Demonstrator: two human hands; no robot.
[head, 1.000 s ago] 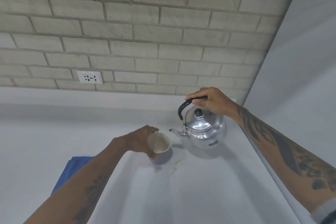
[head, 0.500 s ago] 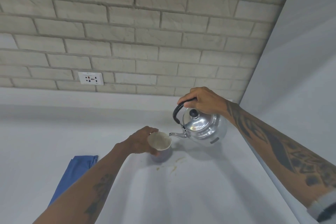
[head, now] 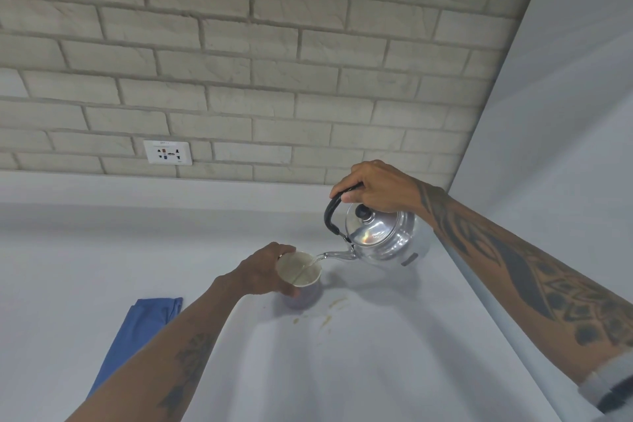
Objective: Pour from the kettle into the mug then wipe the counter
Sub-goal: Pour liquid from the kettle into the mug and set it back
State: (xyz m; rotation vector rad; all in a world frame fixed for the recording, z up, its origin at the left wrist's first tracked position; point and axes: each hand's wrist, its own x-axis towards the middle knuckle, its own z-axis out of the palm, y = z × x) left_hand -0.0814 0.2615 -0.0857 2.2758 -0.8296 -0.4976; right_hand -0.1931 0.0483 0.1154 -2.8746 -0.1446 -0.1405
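A shiny metal kettle with a black handle and lid knob hangs tilted to the left above the white counter. My right hand grips its handle from above. A thin stream runs from the spout into a pale mug standing on the counter. My left hand is wrapped around the mug's left side. A folded blue cloth lies flat on the counter to the left, partly hidden by my left forearm.
Small brownish spill marks dot the counter just right of the mug. A brick wall with a white power socket stands behind. A plain white wall borders the counter on the right.
The kettle has been lifted off the counter and tipped left until its spout is over the mug, and water now flows. My left hand has stayed on the mug.
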